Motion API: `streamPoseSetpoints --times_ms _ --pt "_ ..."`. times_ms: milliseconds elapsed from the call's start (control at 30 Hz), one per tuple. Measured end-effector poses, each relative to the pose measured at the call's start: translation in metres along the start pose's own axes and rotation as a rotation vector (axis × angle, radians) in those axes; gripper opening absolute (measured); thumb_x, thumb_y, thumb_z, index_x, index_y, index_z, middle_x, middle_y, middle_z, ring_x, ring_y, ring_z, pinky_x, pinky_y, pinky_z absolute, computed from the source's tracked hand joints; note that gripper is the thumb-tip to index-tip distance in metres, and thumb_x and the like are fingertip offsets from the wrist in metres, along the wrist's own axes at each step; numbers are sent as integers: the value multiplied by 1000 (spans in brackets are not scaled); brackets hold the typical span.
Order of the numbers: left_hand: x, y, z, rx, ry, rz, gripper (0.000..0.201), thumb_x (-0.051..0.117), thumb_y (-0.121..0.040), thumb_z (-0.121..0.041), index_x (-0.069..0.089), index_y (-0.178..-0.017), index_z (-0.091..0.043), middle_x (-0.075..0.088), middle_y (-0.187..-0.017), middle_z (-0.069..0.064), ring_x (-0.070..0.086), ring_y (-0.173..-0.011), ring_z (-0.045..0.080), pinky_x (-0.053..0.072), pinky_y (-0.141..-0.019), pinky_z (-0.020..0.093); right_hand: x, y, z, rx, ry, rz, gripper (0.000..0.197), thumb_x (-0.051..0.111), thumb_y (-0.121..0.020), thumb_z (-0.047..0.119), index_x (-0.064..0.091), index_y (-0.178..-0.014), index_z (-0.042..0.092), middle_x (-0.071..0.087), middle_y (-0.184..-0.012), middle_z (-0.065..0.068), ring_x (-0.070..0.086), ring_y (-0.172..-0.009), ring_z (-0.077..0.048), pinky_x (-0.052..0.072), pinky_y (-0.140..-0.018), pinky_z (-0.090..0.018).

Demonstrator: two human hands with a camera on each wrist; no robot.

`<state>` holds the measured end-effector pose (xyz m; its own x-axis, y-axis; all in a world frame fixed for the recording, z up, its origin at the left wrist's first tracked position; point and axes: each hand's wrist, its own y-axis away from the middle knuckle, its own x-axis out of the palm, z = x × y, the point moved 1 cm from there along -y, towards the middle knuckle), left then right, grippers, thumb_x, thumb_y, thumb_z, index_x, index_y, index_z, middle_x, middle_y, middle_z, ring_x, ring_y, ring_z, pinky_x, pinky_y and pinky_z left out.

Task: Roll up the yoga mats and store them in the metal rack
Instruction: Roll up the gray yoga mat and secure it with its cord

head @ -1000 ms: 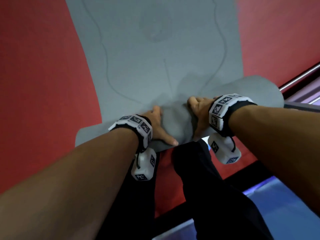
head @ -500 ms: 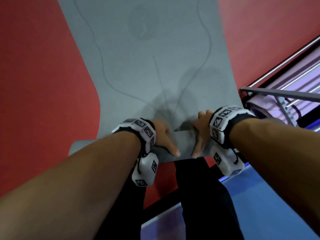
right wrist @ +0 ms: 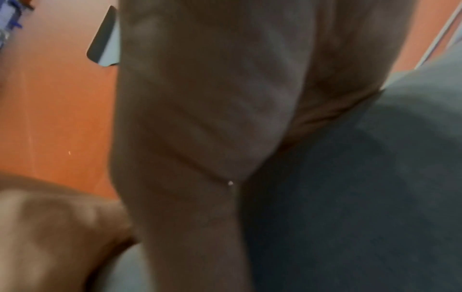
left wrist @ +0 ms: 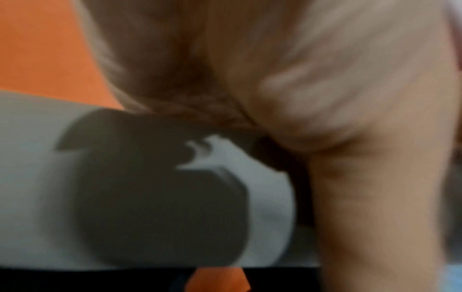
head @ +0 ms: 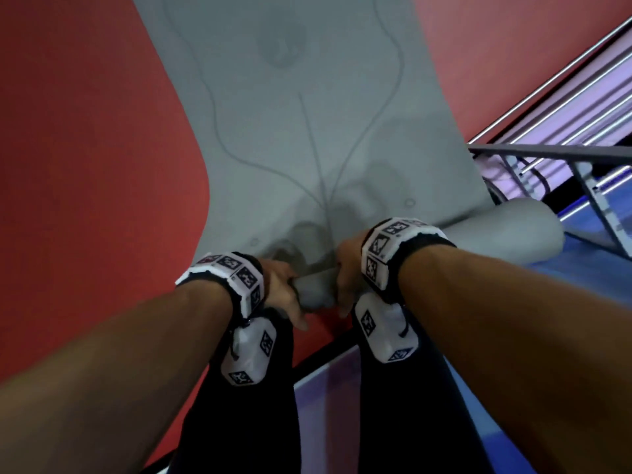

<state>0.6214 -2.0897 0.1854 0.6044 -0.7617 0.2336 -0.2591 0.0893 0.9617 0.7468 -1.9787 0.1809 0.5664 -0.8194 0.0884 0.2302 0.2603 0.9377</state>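
Observation:
A grey yoga mat (head: 307,131) with thin line markings lies flat on the red floor and stretches away from me. Its near end is wound into a roll (head: 513,234) that runs across the view. My left hand (head: 284,289) and right hand (head: 347,275) sit side by side on the middle of the roll, fingers curled over its top and thumbs toward me. In the left wrist view the left palm (left wrist: 325,79) lies against the roll (left wrist: 37,177). In the right wrist view the right hand (right wrist: 200,98) presses on the grey roll (right wrist: 375,177). The fingertips are hidden.
The metal rack (head: 581,155) with grey bars stands at the right, close to the roll's right end. Red floor (head: 85,165) spreads to the left and far right. A blue surface (head: 581,285) lies at the right. My black trouser legs (head: 239,422) are below the hands.
The roll has travelled forward along the mat and grown thicker. Both hands shifted from lying flatter on it to curling round it. The rack has come further into view.

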Motion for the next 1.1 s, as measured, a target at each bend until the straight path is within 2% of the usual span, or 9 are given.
streamPoseSetpoints --times_ms 167,267,400,600,700,767,900,1000,1100 --pt "0 22 -11 29 -327 -385 68 81 -66 -51 56 -125 -25 56 -127 -2 54 -116 24 48 -96 37 16 15 12 44 60 -231 31 82 -66 34 72 -89 16 72 -89 -6 72 -91 -24 53 -63 -25" --pt "4 32 -24 115 -383 -609 86 76 -68 -61 42 -139 -27 42 -138 3 41 -126 29 41 -98 40 4 26 10 129 46 -377 27 75 -72 37 70 -91 18 67 -82 -1 71 -89 -24 48 -65 -27" --pt "1 33 -33 48 -398 -445 48 73 -81 -38 56 -122 -20 59 -124 5 58 -114 28 47 -82 35 -6 34 14 62 63 -147 42 80 -72 41 66 -106 20 68 -104 -4 65 -101 -26 52 -85 -36" --pt "-11 20 -19 60 -172 -49 27 75 -84 -22 51 -72 -25 60 -80 -7 63 -83 14 47 -60 17 10 40 30 -40 275 -231 68 79 -63 57 53 -117 26 67 -107 -3 66 -99 -27 52 -79 -34" --pt "-2 23 -17 125 -170 -91 28 79 -80 -25 55 -93 -25 64 -104 -4 63 -94 17 50 -70 22 15 35 31 1 91 -82 41 82 -60 40 65 -96 29 68 -81 6 67 -78 -22 54 -73 -30" --pt "9 22 -19 139 -281 -207 64 84 -68 -39 47 -118 -28 62 -110 0 64 -96 26 51 -77 35 15 29 28 22 17 41 30 81 -64 33 66 -89 27 67 -79 6 66 -77 -18 54 -72 -30" --pt "15 15 -18 -64 -453 -196 43 86 -59 -47 65 -93 -30 63 -64 -3 67 -58 25 48 -57 28 21 22 29 -42 -31 -16 54 81 -68 41 62 -116 27 68 -110 0 65 -105 -24 51 -85 -31" --pt "-2 16 -9 20 -267 -68 28 79 -78 -33 68 -101 -21 67 -94 -2 69 -98 19 48 -71 25 29 28 37 -86 262 -220 81 76 -63 61 42 -130 30 63 -119 0 63 -109 -28 51 -87 -37" --pt "-8 22 -13 111 -201 -140 46 82 -75 -32 61 -114 -19 62 -101 -2 66 -105 23 50 -79 29 18 29 33 -28 236 -182 63 76 -67 55 52 -120 32 66 -112 0 66 -102 -28 51 -82 -35"
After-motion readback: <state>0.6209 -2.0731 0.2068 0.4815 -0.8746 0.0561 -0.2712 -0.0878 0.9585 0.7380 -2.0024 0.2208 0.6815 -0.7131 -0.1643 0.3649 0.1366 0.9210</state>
